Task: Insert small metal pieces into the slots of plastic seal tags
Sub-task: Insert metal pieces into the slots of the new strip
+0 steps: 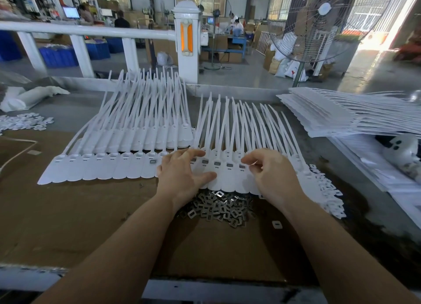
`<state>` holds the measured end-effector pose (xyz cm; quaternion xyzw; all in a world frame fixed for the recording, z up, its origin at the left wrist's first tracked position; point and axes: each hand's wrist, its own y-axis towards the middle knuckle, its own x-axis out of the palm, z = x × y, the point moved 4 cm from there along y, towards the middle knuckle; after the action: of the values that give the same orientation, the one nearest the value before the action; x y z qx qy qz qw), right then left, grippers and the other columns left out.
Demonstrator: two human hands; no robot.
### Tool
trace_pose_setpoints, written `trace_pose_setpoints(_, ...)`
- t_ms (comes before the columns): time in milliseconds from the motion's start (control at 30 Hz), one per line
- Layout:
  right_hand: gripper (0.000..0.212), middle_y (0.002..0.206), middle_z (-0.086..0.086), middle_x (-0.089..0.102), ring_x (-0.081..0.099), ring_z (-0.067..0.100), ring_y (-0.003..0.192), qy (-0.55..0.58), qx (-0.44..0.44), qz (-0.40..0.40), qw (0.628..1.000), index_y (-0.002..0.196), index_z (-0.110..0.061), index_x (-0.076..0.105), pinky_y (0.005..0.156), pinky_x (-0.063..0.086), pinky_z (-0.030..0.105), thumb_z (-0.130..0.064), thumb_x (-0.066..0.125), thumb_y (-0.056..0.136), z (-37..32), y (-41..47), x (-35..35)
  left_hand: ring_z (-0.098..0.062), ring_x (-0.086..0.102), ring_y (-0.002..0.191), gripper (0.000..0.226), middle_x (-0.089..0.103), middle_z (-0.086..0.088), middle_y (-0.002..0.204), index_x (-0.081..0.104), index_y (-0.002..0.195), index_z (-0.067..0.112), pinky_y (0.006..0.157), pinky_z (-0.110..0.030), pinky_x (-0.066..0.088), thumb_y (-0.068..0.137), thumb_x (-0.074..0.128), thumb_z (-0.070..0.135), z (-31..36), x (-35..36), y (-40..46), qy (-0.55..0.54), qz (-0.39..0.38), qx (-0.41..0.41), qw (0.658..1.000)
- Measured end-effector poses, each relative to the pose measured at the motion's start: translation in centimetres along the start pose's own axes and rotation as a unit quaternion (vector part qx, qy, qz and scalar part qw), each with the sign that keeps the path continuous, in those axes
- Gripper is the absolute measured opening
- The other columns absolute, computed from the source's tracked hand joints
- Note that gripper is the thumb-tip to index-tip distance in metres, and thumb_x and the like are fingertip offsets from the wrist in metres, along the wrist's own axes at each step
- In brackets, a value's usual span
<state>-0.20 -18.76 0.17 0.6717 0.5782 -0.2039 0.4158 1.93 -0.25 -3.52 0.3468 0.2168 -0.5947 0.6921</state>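
Note:
A long row of white plastic seal tags [98, 167] lies across the cardboard-covered table, their thin tails pointing away from me. Several tags in the middle [229, 167] have grey metal pieces in their slots. My left hand [182, 171] presses flat on the tags with straight fingers. My right hand [268, 169] hovers over the tags to the right, its thumb and fingers pinching a small metal piece [253, 163]. A pile of small metal pieces [218, 207] sits just in front of the row, between my forearms.
A second row of tags [145, 130] lies behind the first. Stacked tag sheets [330, 114] are at the right, small white plastic parts [328, 190] near them and at far left [22, 121]. A white railing [91, 30] and fan [309, 30] stand beyond the table.

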Motion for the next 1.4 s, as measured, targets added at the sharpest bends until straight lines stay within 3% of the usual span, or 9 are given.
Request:
trace_pose_setpoints(233, 0.017, 0.087, -0.013, 0.06, 0.052, -0.003, 0.076, -0.02, -0.08, -0.134, 0.988, 0.093, -0.023, 0.073, 0.073, 0.039, 0.008, -0.012, 0.063, 0.086, -2.1, -1.6, 0.7, -0.021, 0.026, 0.129, 0.053, 0.048, 0.004, 0.135, 0.053, 0.121, 0.039, 0.108, -0.047, 0.023, 0.072, 0.071, 0.048, 0.1, 0.0, -0.1, 0.007, 0.005, 0.001, 1.0)
trace_pose_setpoints(300, 0.016, 0.089, -0.011, 0.062, 0.051, -0.001, 0.075, -0.034, -0.106, -0.156, 0.981, 0.093, -0.024, 0.074, 0.073, 0.04, 0.012, -0.013, 0.064, 0.085, -2.7, -1.9, 1.1, -0.021, 0.027, 0.129, 0.052, 0.049, 0.004, 0.134, 0.053, 0.12, 0.039, 0.108, -0.047, 0.023, 0.072, 0.072, 0.047, 0.1, 0.0, -0.1, 0.003, 0.006, -0.001, 1.0)
trace_pose_setpoints(533, 0.017, 0.099, -0.004, 0.057, 0.053, 0.015, 0.092, -0.086, -0.139, -0.185, 0.969, 0.1, -0.026, 0.072, 0.087, 0.046, 0.036, -0.021, 0.063, 0.086, -3.7, -2.2, 2.1, -0.021, 0.027, 0.128, 0.053, 0.048, 0.003, 0.134, 0.053, 0.121, 0.038, 0.108, -0.047, 0.024, 0.072, 0.072, 0.047, 0.1, 0.0, -0.1, 0.008, 0.005, 0.0, 1.0)
trace_pose_setpoints(867, 0.016, 0.099, -0.003, 0.057, 0.053, 0.013, 0.092, -0.117, -0.169, -0.14, 0.969, 0.096, -0.02, 0.069, 0.083, 0.045, 0.029, -0.025, 0.054, 0.092, -3.8, -2.4, 2.4, -0.021, 0.027, 0.127, 0.052, 0.049, 0.004, 0.132, 0.054, 0.12, 0.038, 0.108, -0.046, 0.024, 0.072, 0.071, 0.047, 0.0, 0.1, 0.0, 0.005, 0.009, 0.003, 1.0)
trace_pose_setpoints(1033, 0.008, 0.089, -0.005, 0.064, 0.057, 0.01, 0.085, -0.028, -0.124, -0.114, 0.985, 0.09, -0.02, 0.064, 0.08, 0.047, 0.026, -0.021, 0.056, 0.091, -3.1, -2.3, 1.9, -0.022, 0.027, 0.128, 0.053, 0.048, 0.003, 0.133, 0.054, 0.121, 0.038, 0.107, -0.045, 0.025, 0.072, 0.071, 0.049, 0.0, 0.1, 0.0, 0.01, 0.008, 0.004, 1.0)
trace_pose_setpoints(1167, 0.016, 0.098, -0.006, 0.068, 0.062, 0.005, 0.091, 0.063, -0.051, -0.101, 0.992, 0.102, -0.018, 0.068, 0.087, 0.047, 0.017, -0.015, 0.061, 0.088, -2.2, -1.9, 1.3, -0.022, 0.027, 0.128, 0.054, 0.048, 0.003, 0.134, 0.053, 0.121, 0.038, 0.107, -0.046, 0.025, 0.072, 0.071, 0.05, 0.0, 0.1, 0.0, 0.013, 0.008, 0.002, 1.0)
trace_pose_setpoints(1267, 0.022, 0.101, -0.002, 0.069, 0.063, 0.005, 0.092, 0.077, -0.026, -0.119, 0.99, 0.107, -0.017, 0.068, 0.09, 0.047, 0.019, -0.013, 0.064, 0.086, -1.8, -1.8, 1.1, -0.022, 0.027, 0.128, 0.054, 0.048, 0.003, 0.134, 0.053, 0.121, 0.038, 0.107, -0.047, 0.025, 0.072, 0.071, 0.05, 0.0, 0.1, 0.0, 0.012, 0.007, 0.0, 1.0)
trace_pose_setpoints(1400, 0.021, 0.086, -0.006, 0.067, 0.063, 0.007, 0.085, 0.071, -0.008, -0.128, 0.989, 0.103, -0.02, 0.067, 0.086, 0.05, 0.023, -0.012, 0.067, 0.084, -1.4, -1.8, 0.8, -0.022, 0.026, 0.129, 0.054, 0.047, 0.003, 0.135, 0.053, 0.121, 0.039, 0.108, -0.048, 0.024, 0.072, 0.071, 0.05, 0.0, 0.1, 0.0, 0.015, 0.007, -0.002, 1.0)
